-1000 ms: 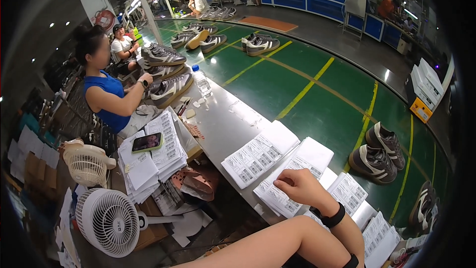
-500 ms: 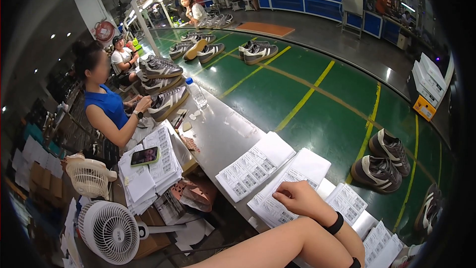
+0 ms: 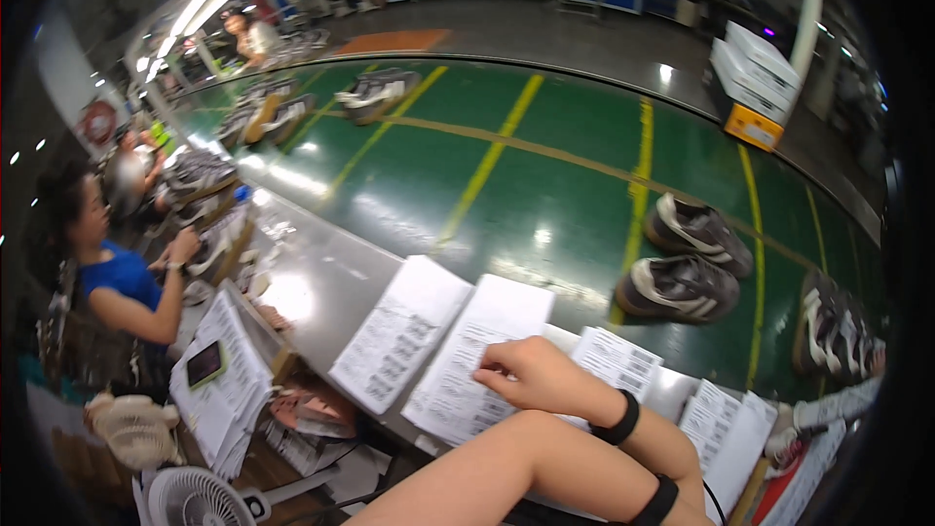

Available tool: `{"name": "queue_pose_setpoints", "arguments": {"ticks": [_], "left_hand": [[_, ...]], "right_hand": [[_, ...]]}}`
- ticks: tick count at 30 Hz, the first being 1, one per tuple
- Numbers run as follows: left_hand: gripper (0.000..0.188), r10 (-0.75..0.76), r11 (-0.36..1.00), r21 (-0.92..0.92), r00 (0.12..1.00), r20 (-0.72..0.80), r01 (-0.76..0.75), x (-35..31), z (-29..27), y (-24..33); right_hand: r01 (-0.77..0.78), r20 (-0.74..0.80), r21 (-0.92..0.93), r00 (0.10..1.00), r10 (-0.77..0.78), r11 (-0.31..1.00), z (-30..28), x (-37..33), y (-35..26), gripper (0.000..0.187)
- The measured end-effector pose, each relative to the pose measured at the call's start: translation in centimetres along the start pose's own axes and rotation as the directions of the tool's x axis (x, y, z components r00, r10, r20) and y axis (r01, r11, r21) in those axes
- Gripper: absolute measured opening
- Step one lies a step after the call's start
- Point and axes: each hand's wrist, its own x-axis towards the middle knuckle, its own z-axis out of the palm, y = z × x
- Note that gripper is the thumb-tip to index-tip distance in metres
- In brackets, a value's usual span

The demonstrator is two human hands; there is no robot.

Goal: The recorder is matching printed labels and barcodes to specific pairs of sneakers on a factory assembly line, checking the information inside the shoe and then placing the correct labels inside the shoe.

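My right hand (image 3: 526, 375) hovers over or rests at the edge of a stack of printed label sheets (image 3: 506, 317); contact cannot be made out. Its fingers are curled in with the thumb close to them, and nothing shows in them. A black band (image 3: 618, 417) circles that wrist. Bent at the elbow, my left arm (image 3: 516, 448) crosses in front of the right forearm. It wears a black band (image 3: 657, 502) too, and its hand lies beyond the lower edge. Left of my right hand lies another label stack (image 3: 399, 331); further label sheets (image 3: 618, 360) lie to the right.
Pairs of grey sneakers (image 3: 682, 287) stand on the green, yellow-lined conveyor (image 3: 575, 205). More sneakers (image 3: 833, 331) are at the right. A co-worker in blue (image 3: 122, 282) handles a shoe at the left. Below are a phone (image 3: 205, 365) on papers and a white fan (image 3: 200, 502). White boxes (image 3: 755, 68) stand beyond.
My view has turned to the right, so the bench, co-worker and shoes sit further left. More of the sneakers at the far right shows. My arms keep the same crossed pose.
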Motion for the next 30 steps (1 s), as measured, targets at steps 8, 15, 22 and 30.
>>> {"name": "queue_pose_setpoints", "arguments": {"ticks": [8, 15, 22, 30], "left_hand": [[0.046, -0.048, 0.999, 0.025, 0.998, -0.031, 0.049, 0.5, -0.4, -1.1], [0.021, 0.300, 0.768, 0.608, 0.725, -0.620, 0.202, -9.7, -5.2, -2.3], [0.043, 0.199, -0.181, 0.563, 0.591, -0.782, 0.806, -28.6, -23.3, -5.8], [0.031, -0.072, -0.431, 0.552, 0.583, -0.810, 0.714, -34.5, -29.9, -6.7]], "right_hand": [[-0.202, 0.016, -0.030, 0.979, 0.203, 0.979, -2.2, -2.4, 2.9, 0.026], [-0.400, -0.168, -0.156, 0.912, 0.374, 0.903, -7.1, -9.2, 6.2, 0.026], [-0.653, -0.468, -0.089, 0.693, 0.547, 0.752, -13.8, -16.3, 6.6, 0.021], [-0.722, -0.732, -0.134, 0.534, 0.423, 0.679, -15.8, -17.6, 7.9, 0.014]]}}
